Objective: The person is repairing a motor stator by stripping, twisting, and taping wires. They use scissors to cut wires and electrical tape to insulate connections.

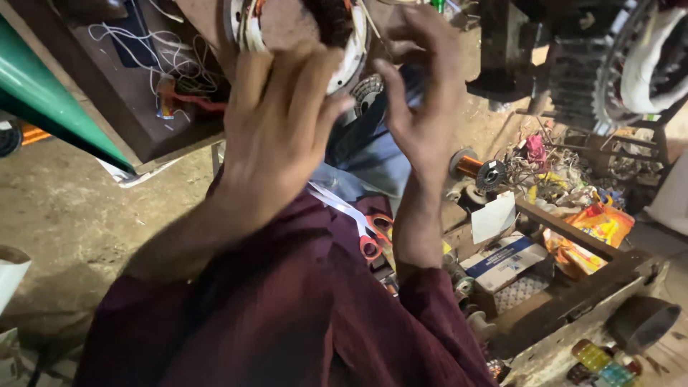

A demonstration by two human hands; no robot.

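Both my hands are raised in front of me around a round motor stator (352,61) with a pale rim and dark windings inside. My left hand (279,122) covers its lower left side, fingers spread over the rim and gripping it. My right hand (423,100) is at the stator's right edge with curled fingers. A thin thread runs by its fingertips, but blur hides whether it pinches anything. Dark red sleeves cover both forearms.
Orange-handled scissors (369,240) lie on my lap. A copper wire spool (469,165) sits on the dirt floor at right, next to a wooden tray (573,240) of boxes and clutter. A green cone (50,93) is upper left and another stator (631,57) upper right.
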